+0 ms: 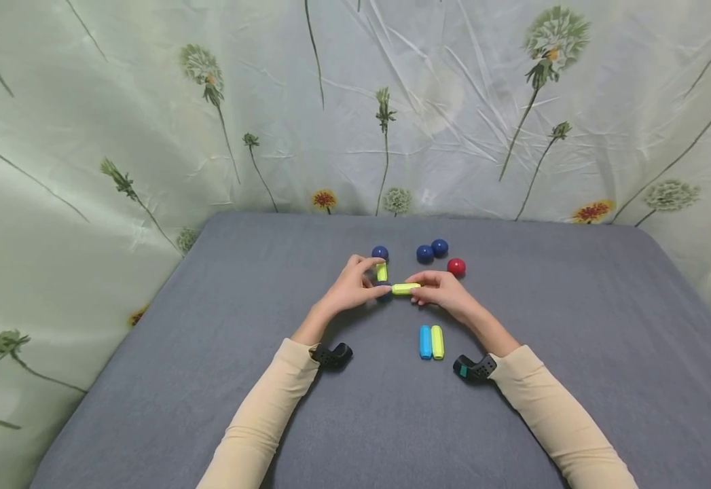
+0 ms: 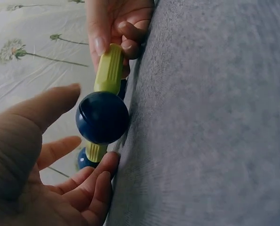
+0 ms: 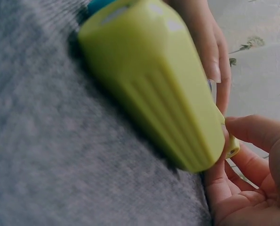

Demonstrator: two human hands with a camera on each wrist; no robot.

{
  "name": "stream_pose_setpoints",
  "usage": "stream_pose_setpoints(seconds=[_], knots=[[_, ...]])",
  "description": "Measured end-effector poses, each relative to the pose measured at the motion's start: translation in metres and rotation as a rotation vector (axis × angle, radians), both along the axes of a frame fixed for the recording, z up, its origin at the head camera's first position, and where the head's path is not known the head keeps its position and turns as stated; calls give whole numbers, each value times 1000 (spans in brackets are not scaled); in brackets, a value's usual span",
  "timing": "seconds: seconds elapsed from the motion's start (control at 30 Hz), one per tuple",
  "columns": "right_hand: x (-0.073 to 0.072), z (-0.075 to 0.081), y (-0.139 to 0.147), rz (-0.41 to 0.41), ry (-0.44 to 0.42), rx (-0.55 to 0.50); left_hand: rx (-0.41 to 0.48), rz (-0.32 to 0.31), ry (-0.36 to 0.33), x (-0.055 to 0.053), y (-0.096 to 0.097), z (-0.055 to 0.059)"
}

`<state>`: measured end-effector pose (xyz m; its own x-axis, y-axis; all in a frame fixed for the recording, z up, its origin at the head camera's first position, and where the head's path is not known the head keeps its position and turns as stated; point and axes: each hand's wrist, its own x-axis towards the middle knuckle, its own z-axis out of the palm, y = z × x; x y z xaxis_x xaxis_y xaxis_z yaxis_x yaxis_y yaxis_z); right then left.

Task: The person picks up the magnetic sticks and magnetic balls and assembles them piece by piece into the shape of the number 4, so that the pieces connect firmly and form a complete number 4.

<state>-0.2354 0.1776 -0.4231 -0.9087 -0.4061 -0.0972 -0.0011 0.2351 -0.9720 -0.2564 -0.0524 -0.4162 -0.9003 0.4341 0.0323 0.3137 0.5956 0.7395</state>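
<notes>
My right hand (image 1: 443, 293) pinches a yellow toy rod (image 2: 110, 70) between thumb and fingers. The rod's far end meets a dark blue ball (image 2: 103, 117). Around that ball is my left hand (image 1: 350, 286), thumb straight out and apart from it in the left wrist view, fingers loosely bent at its lower side. A second yellow rod (image 1: 382, 272) runs from the same ball toward the back, partly hidden in the left wrist view. At its back end sits another blue ball (image 1: 379, 252), close to my left index fingertip in the head view.
Behind my right hand lie two blue balls (image 1: 425, 254) and a red ball (image 1: 456, 266). Nearer me, a blue rod (image 1: 425, 341) and a yellow rod (image 1: 437, 341) lie side by side on the grey cloth surface (image 1: 386, 421). A flower-patterned curtain (image 1: 343, 136) hangs behind.
</notes>
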Motion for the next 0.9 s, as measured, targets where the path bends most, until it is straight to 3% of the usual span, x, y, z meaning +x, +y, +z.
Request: stream_pose_setpoints(seconds=[0.43,0.9], knots=[[-2,-2,2,30,7,4,-52,-85,80,0,-4,0],[-2,-1,1,46,0,7,-58,-150,6,0,-5,2]])
